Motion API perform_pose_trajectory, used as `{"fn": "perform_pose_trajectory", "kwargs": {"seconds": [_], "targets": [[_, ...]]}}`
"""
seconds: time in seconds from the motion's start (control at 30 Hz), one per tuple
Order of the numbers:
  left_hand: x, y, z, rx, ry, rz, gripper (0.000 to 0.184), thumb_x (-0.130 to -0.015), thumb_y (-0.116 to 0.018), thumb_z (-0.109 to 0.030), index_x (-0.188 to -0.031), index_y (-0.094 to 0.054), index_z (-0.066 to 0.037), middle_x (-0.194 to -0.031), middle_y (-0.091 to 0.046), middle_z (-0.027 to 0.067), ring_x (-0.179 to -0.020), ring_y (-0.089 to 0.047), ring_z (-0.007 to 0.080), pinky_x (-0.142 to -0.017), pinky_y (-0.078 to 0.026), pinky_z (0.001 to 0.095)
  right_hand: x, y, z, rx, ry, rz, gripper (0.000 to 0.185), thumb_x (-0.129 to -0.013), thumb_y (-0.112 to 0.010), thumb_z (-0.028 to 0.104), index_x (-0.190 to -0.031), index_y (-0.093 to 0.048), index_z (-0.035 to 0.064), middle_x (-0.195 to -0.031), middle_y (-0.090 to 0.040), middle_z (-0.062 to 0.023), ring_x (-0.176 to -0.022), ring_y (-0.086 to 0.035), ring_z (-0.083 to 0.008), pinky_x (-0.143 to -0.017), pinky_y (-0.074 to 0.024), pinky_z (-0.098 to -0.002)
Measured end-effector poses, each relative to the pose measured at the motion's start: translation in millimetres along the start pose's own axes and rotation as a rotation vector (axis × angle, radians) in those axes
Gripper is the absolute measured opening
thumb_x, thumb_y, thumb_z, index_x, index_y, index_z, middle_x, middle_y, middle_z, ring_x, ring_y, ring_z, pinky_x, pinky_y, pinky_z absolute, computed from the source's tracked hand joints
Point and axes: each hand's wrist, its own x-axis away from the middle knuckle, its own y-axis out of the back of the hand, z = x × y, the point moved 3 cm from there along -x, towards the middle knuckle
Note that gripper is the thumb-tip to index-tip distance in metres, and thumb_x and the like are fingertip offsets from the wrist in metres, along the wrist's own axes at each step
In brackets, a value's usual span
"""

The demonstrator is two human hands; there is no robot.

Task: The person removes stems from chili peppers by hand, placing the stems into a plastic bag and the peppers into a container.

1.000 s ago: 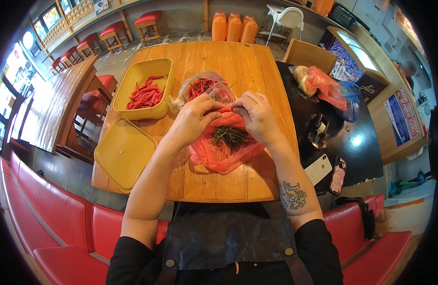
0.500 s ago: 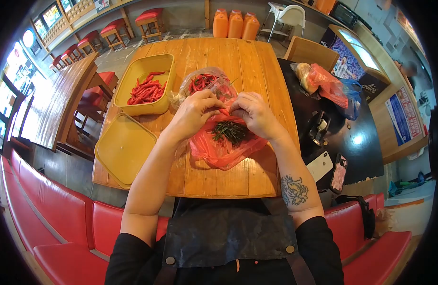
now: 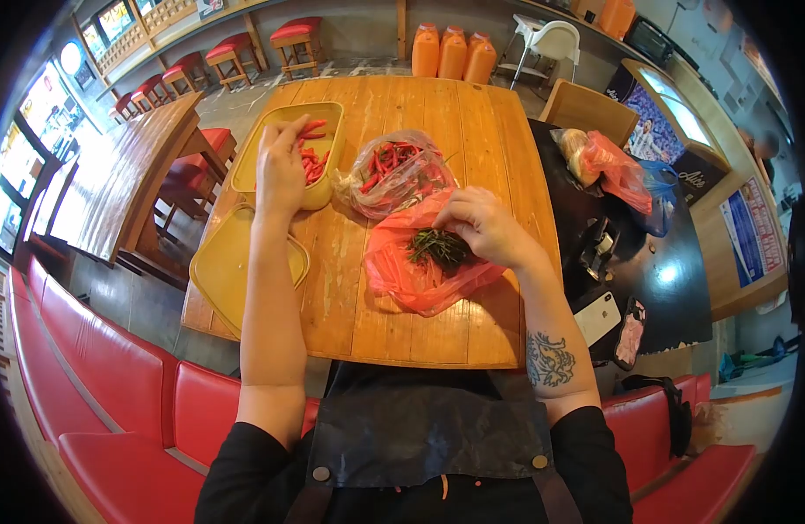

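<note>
My left hand [image 3: 282,166] reaches over the near left side of a yellow plastic container [image 3: 334,166]. Its fingers are apart, and a red chili [image 3: 313,126] shows right by the fingertips. More red chilies [image 3: 313,164] lie inside, partly hidden by the hand. My right hand [image 3: 479,225] is closed, fingertips pinched just above a heap of green chili stems [image 3: 437,248]; anything in the pinch is too small to make out. The stems rest on an opened red plastic bag [image 3: 393,279]. Behind it sits a clear plastic bag of red chilies [image 3: 395,166].
The yellow lid [image 3: 232,271] lies on the wooden table [image 3: 402,336] at the left, under my left forearm. On the black table [image 3: 664,306] to the right are a white phone [image 3: 597,318], a pink patterned case [image 3: 629,332] and plastic bags [image 3: 608,170]. Red bench seats stand close by.
My hands were together over the bags, with a red chili between them. The left has moved away to the yellow container; the right has come slightly down, above the stems. The view shifted slightly.
</note>
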Motion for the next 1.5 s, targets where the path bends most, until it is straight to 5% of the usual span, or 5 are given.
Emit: {"fn": "perform_pose_trajectory", "kwargs": {"seconds": [0.13,0.4,0.83,1.17,1.5], "targets": [[9.4,-6.8,12.6,-0.555,-0.044,-0.195,0.025,-0.086,-0.053,-0.003,-0.110,-0.061,-0.002,-0.103,-0.056,0.0153,-0.102,-0.052,0.0275,-0.084,-0.044,0.0372,2.8,-7.3,3.7,0.018,-0.050,-0.006,0.006,-0.077,-0.066,0.012,-0.080,-0.063,0.0074,-0.079,-0.059,-0.0061,-0.086,-0.057,-0.0258,-0.087,-0.0383,-0.0380],[41.9,-78.9,-30.5,-0.370,-0.172,0.546,0.015,-0.081,-0.060,-0.015,-0.089,-0.064,-0.004,-0.088,-0.063,0.0159,-0.085,-0.063,0.0325,-0.074,-0.049,0.0419,1.4,-7.9,0.6,0.117,-0.075,0.036,0.012,-0.079,-0.067,0.017,-0.079,-0.062,0.0058,-0.082,-0.057,-0.0063,-0.087,-0.055,-0.0250,-0.084,-0.0378,-0.0365],[33.3,-76.6,-30.5,-0.226,0.121,0.665,0.018,-0.081,-0.060,-0.019,-0.090,-0.064,-0.005,-0.087,-0.065,0.0186,-0.084,-0.061,0.0371,-0.076,-0.047,0.0452,-2.6,-6.3,3.6,0.142,0.002,-0.040,0.010,-0.074,-0.069,0.009,-0.079,-0.061,0.0057,-0.082,-0.058,-0.0078,-0.082,-0.053,-0.0278,-0.079,-0.0402,-0.0365],[20.6,-57.7,-45.6,0.639,0.253,-0.046,0.011,-0.090,-0.061,-0.010,-0.096,-0.055,-0.003,-0.081,-0.060,0.0029,-0.071,-0.054,0.0068,-0.064,-0.044,0.0223,-4.3,3.2,8.4,0.139,-0.098,-0.304,0.009,-0.077,-0.068,0.010,-0.083,-0.062,0.0060,-0.081,-0.058,-0.0084,-0.081,-0.057,-0.0286,-0.075,-0.0441,-0.0374],[39.8,-63.8,-76.7,0.864,0.330,0.499,0.012,-0.081,-0.071,-0.007,-0.085,-0.062,-0.001,-0.074,-0.061,0.0001,-0.065,-0.051,0.0042,-0.058,-0.042,0.0200,-7.8,3.2,18.5,-0.189,-0.120,-0.411,0.028,-0.078,-0.069,0.002,-0.104,-0.061,0.0048,-0.089,-0.061,-0.0110,-0.084,-0.063,-0.0246,-0.072,-0.0494,-0.0301]]}}
